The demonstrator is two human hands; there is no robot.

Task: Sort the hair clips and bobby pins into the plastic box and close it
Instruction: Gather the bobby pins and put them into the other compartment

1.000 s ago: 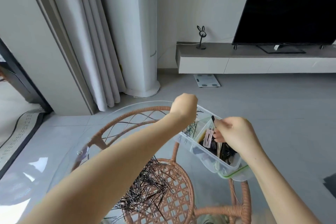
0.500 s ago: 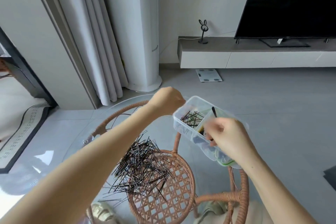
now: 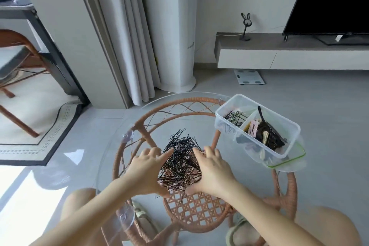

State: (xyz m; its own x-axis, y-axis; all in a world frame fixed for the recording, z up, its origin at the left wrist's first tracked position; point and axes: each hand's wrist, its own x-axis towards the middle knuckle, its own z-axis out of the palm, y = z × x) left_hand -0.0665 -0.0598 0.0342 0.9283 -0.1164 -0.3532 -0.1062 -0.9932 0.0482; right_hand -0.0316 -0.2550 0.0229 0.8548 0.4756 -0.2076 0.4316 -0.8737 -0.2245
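**Head view.** The left hand (image 3: pixel 146 170) and the right hand (image 3: pixel 214 168) lie on either side of the pile of bobby pins (image 3: pixel 179 158), a loose black heap on the glass table top (image 3: pixel 89 166). The fingers of both hands are spread and nearly straight. Their tips touch the edges of the heap and the thumbs lie at its near side; neither hand is closed round a pin.

The plastic box (image 3: pixel 220 124) stands uncovered at the far right edge of the table, well apart from both hands. A green-rimmed lid (image 3: pixel 289 163) shows under its near end. A divider splits the box: the left compartment holds a small bunch of sorted pins (image 3: pixel 234 117), and the right compartment holds hair clips (image 3: pixel 265 136) in black, pink and cream.

The rattan frame (image 3: pixel 139 128) is visible through the glass. Background: a curtain (image 3: pixel 127 36), a white column (image 3: pixel 171 26), a television (image 3: pixel 335 0) on a low bench (image 3: pixel 279 54), and a scale (image 3: pixel 249 77) on the floor
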